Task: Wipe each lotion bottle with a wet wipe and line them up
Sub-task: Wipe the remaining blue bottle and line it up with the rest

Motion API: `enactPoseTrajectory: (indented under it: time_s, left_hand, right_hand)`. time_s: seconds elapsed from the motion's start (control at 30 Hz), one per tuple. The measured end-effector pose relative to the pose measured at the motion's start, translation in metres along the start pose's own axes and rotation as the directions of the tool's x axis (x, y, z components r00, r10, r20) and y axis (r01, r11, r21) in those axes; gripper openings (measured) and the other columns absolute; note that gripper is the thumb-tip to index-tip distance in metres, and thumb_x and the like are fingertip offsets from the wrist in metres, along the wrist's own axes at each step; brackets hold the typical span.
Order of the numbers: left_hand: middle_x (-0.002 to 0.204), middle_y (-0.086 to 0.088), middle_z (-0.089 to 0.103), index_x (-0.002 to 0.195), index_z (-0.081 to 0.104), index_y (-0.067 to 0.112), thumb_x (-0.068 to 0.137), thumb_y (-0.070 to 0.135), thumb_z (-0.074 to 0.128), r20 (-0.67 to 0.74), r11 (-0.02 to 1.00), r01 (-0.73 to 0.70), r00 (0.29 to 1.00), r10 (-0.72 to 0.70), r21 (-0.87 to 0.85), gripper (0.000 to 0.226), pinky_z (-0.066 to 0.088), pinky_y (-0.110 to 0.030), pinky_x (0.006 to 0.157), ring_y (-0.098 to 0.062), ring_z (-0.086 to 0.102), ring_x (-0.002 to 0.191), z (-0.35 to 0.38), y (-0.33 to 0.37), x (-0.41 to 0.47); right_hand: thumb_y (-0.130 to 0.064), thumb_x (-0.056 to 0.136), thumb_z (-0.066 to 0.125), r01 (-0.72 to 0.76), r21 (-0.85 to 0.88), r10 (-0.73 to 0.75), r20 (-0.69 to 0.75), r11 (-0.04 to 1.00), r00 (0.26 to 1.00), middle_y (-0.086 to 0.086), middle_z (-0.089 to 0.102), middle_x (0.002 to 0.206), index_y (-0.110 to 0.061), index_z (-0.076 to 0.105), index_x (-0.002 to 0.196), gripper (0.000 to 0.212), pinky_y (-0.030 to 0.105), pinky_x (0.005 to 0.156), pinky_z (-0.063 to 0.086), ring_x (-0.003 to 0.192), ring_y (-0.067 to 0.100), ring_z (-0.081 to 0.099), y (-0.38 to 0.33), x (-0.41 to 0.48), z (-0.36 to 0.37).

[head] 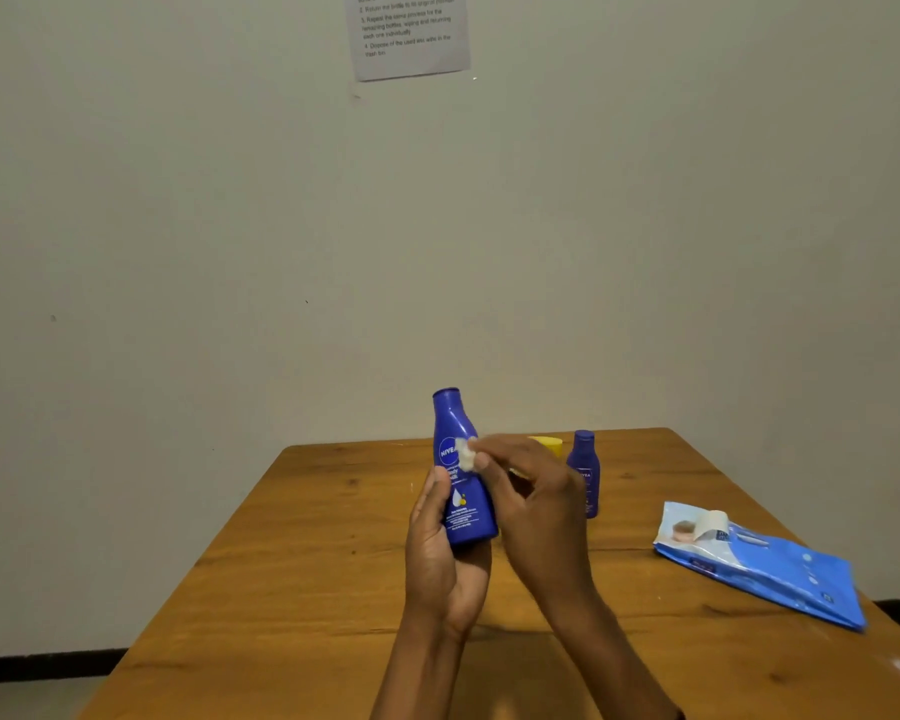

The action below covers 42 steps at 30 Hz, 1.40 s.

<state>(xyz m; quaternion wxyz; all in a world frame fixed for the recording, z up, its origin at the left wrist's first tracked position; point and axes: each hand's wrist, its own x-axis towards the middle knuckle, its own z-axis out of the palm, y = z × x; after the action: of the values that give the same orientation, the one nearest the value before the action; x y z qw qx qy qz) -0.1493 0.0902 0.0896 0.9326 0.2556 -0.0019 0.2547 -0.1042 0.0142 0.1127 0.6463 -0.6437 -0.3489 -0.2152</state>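
The left grip (440,556) holds the blue bottle (458,420) above the desk (302,563); the right grip (533,493) pinches a wipe (467,455) against its label.

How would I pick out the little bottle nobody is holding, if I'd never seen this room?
Find the wooden table by the wall. Near its far edge, just right of the right hand and its wipe, stands a small blue bottle beside a yellow thing. Unlike the big blue bottle in the left hand, it is short and stands free.

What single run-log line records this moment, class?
step: wiping | left hand: holds blue Nivea bottle | right hand: pinches wet wipe against label | table: second Nivea bottle, wipes pack
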Motion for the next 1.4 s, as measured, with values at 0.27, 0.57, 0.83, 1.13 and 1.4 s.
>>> enactPoseTrajectory:
  time_s: [0.27,0.57,0.83,1.13,1.4]
  left_hand:
    - [0.098,-0.013,0.067,0.138,0.055,0.005,0.089,0.036,0.058,0.06,0.967,0.173,0.985,-0.165,-0.187,0.058,0.062,-0.031,0.062,-0.018,0.072,0.081,0.002,0.005,-0.001]
    - [0.123,-0.018,0.068,0.135,0.06,0.012,0.092,0.025,0.059,0.08,0.987,-0.072,0.995,0.061,0.143,0.045,0.062,-0.035,0.081,-0.023,0.07,0.104,0.004,-0.001,0.001]
    - [0.126,-0.017,0.068,0.136,0.059,0.016,0.095,0.023,0.055,0.103,0.97,-0.141,0.987,0.122,0.197,0.042,0.061,-0.034,0.076,-0.022,0.07,0.104,0.01,-0.006,-0.001]
    - [0.109,-0.014,0.066,0.144,0.049,0.006,0.093,0.039,0.056,0.001,0.991,0.081,0.997,-0.081,-0.104,0.061,0.061,-0.034,0.078,-0.02,0.068,0.096,0.005,0.001,0.0]
    - [0.098,-0.01,0.065,0.134,0.055,0.005,0.1,0.043,0.048,0.038,0.941,0.206,0.978,-0.203,-0.267,0.052,0.062,-0.029,0.068,-0.017,0.071,0.081,0.017,0.0,-0.008]
  right_hand:
    - [-0.032,0.084,0.064,0.087,-0.127,-0.096,-0.065,0.988,0.993,-0.006,0.069,0.112,-0.017,0.07,0.115,0.035,0.014,0.084,0.053,0.108,0.0,0.061,-0.002,-0.057,0.002]
    - [-0.024,0.086,0.072,0.072,-0.069,-0.078,-0.079,0.995,0.994,-0.006,0.072,0.104,-0.015,0.071,0.109,0.025,0.02,0.076,0.056,0.093,0.003,0.067,-0.017,0.02,-0.006]
    - [-0.021,0.087,0.071,0.135,-0.186,-0.155,-0.099,0.973,0.983,0.002,0.066,0.111,-0.01,0.068,0.114,0.029,0.023,0.077,0.058,0.095,0.01,0.065,-0.013,0.033,0.001]
    - [-0.026,0.088,0.065,0.102,-0.089,-0.112,-0.108,0.991,0.988,-0.009,0.067,0.114,-0.022,0.066,0.117,0.029,0.02,0.084,0.055,0.109,0.001,0.061,-0.003,-0.042,0.006]
    - [-0.018,0.079,0.074,0.221,-0.135,-0.246,-0.205,0.966,0.948,-0.002,0.066,0.113,-0.014,0.067,0.116,0.038,0.017,0.087,0.053,0.112,0.006,0.059,0.004,-0.057,0.003]
